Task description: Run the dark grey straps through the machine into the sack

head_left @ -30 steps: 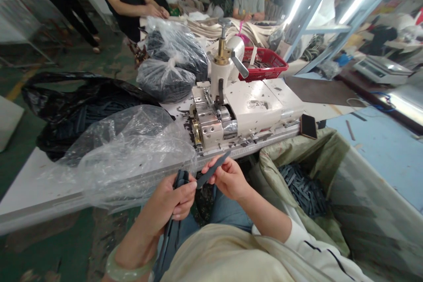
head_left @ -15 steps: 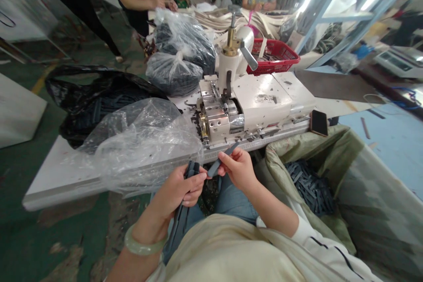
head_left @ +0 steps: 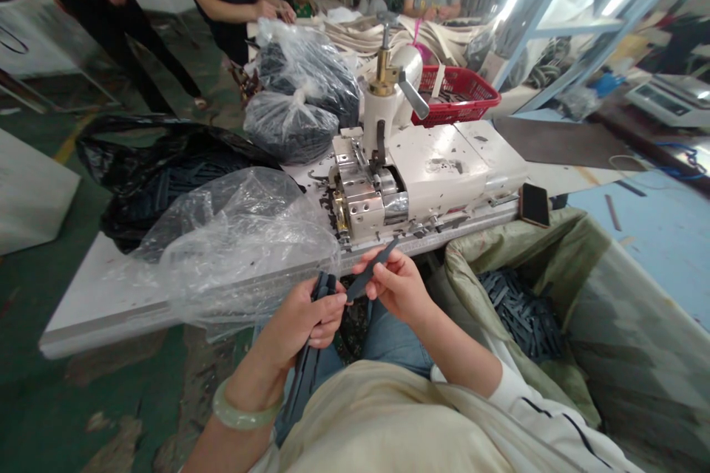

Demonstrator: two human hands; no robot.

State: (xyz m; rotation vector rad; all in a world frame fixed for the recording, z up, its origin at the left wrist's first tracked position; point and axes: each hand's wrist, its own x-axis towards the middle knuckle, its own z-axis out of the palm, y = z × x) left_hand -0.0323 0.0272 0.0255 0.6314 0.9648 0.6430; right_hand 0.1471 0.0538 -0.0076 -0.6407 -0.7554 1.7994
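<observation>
My left hand (head_left: 313, 314) is closed around a bundle of long dark grey strips (head_left: 302, 377), whose lower ends hang toward my lap. Pinched in the fingers of my right hand (head_left: 396, 281) is a single short dark grey strip (head_left: 366, 275), slanting up to the right. Its lower end is close to my left fingertips; whether they touch it I cannot tell. Just beyond both hands, a cream-coloured bench machine (head_left: 369, 207) with metal rollers stands on the white table (head_left: 100, 295).
Crumpled clear plastic (head_left: 244, 236) and a black bag of strips (head_left: 122, 185) lie left. Filled clear bags (head_left: 299, 118) and a red basket (head_left: 471, 100) stand behind. At right are a phone (head_left: 534, 205) and a lined bin (head_left: 577, 236) holding strips. Several people are beyond.
My right hand has turned the short strip, and its fingers have shifted along it. My left hand stays nearly in place. At the far left, a person has moved further into view.
</observation>
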